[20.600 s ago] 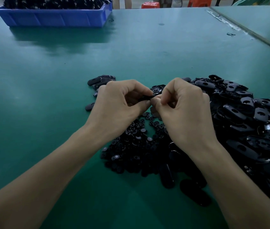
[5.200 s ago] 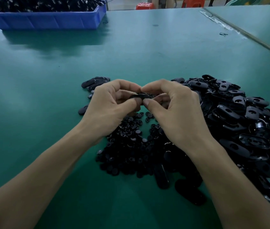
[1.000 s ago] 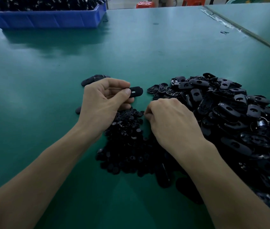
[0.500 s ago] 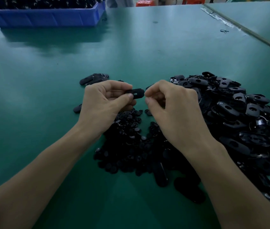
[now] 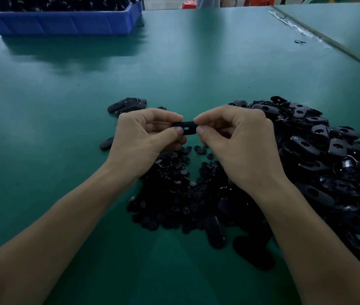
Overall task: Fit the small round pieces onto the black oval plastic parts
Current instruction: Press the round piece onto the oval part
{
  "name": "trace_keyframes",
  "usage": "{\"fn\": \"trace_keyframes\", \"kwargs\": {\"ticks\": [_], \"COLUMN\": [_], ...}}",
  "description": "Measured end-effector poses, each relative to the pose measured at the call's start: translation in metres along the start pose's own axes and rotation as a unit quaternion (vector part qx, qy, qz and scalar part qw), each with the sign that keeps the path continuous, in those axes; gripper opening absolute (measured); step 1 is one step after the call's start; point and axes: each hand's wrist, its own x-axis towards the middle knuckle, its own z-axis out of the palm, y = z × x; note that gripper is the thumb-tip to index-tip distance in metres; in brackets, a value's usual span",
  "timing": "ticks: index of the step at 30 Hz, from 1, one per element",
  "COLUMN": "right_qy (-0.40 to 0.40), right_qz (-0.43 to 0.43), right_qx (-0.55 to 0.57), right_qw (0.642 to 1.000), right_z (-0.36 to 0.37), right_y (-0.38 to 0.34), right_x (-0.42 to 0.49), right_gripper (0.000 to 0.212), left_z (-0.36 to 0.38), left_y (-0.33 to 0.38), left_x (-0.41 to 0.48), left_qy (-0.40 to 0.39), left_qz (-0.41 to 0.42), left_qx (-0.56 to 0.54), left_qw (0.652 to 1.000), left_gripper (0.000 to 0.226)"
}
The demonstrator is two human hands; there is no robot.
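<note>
My left hand (image 5: 146,137) pinches one black oval plastic part (image 5: 186,128) between thumb and fingers, above the green table. My right hand (image 5: 236,139) meets it from the right, thumb and forefinger pinched together at the part's right end; any small round piece between them is hidden. Below the hands lies a heap of small round black pieces (image 5: 174,186). A large pile of black oval parts (image 5: 320,155) spreads to the right. A small group of oval parts (image 5: 128,105) lies just beyond my left hand.
A blue bin (image 5: 64,20) filled with black parts stands at the far left of the green table (image 5: 196,62). A seam to a second table (image 5: 328,42) runs along the far right. Red stools show beyond the far edge.
One second ago my right hand was down on the heap of round pieces. It has since risen and come up to the oval part held by my left hand.
</note>
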Motion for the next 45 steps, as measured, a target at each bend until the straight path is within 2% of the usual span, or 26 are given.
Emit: {"fn": "trace_keyframes", "kwargs": {"ticks": [10,19,45], "right_qy": [-0.016,-0.015,0.001], "right_qz": [0.028,0.034,0.032], "right_qx": [0.049,0.07,0.03], "right_qw": [0.998,0.997,0.999], "right_z": [-0.0003,-0.0007,-0.0003], "right_y": [0.0,0.0005,-0.0023], "right_x": [0.0005,0.0025,-0.0006], "right_gripper": [0.022,0.013,0.018], "left_z": [0.0029,0.0042,0.0049], "left_y": [0.0043,0.0071,0.0081], "left_x": [-0.0028,-0.004,-0.0043], "left_qy": [-0.012,-0.028,-0.038], "left_qz": [0.021,0.035,0.05], "left_qx": [0.001,0.016,0.016], "left_qw": [1.0,0.999,0.998], "left_gripper": [0.021,0.025,0.024]}}
